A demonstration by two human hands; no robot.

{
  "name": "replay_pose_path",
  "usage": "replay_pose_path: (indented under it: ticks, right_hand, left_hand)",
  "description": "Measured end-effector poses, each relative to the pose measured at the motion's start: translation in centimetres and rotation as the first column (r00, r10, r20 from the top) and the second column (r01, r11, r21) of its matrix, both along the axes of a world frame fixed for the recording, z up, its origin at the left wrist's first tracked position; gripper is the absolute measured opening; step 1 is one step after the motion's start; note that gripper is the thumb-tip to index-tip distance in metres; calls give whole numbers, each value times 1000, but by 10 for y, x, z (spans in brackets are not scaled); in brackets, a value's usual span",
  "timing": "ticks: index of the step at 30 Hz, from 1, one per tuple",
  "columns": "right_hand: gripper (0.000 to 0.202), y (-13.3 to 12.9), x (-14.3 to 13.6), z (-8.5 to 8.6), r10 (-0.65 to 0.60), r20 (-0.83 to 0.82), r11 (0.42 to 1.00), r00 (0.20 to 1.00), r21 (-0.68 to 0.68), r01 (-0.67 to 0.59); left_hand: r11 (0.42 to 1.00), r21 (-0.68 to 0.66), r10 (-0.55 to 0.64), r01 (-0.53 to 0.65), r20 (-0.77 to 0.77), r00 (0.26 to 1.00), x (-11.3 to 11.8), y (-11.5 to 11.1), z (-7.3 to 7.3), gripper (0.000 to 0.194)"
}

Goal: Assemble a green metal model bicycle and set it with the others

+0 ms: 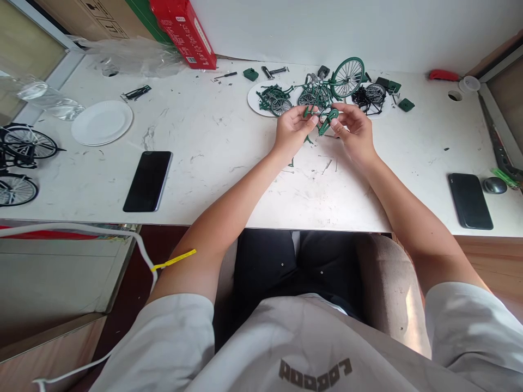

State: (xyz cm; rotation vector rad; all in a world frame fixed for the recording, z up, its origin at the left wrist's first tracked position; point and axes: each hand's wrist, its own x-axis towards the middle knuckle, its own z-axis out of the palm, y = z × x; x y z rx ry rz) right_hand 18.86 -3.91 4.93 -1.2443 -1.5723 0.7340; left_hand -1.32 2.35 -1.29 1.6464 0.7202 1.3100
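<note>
A small green model bicycle part (328,121) is held up between my two hands over the white table. My left hand (295,128) pinches its left end, and my right hand (354,130) grips its right side with thumb and fingers. Right behind the hands, a green model bicycle wheel (347,78) stands upright. Green model bicycle pieces (274,99) lie on a white plate (254,101) beyond my left hand. Black model bicycle parts (371,97) rest on another plate behind my right hand. Several tiny thin pieces (327,166) are scattered on the table below.
Two phones lie on the table, one at left (147,181) and one at right (470,201). White plates (102,123), black model bicycles (24,142) and plastic wrapping (134,57) are at left. A red box (186,35) stands at the back. A white cable (81,226) crosses lower left.
</note>
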Motion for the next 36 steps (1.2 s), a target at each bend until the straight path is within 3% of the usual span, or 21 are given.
replay_pose_path:
  ticks: [3,11,17,20,26,36]
  right_hand:
    - [74,2,-1,-1,-1,29,1000,1000,-27,2]
    - [71,5,4,-7,59,-83,991,995,-118,-68]
    - [82,17,10,-22,202,-367,975,908,-13,-222]
    - [86,18,10,-24,231,-421,967,877,0,-255]
    - [85,17,10,-24,207,-468,970,859,-16,-242]
    - [71,9,1,-17,220,-370,968,903,-29,-247]
  left_hand:
    - [998,-56,-21,23,35,999,0,4,-3,64]
    - [974,-164,-145,158,91,985,-1,-5,9,50]
    - [897,-401,-61,184,301,952,-4,-21,25,31]
    - [869,-456,-28,191,340,940,-3,-27,34,26]
    - [859,-491,25,144,322,947,1,-26,35,17]
    - [865,-463,-27,195,344,938,-6,-24,31,20]
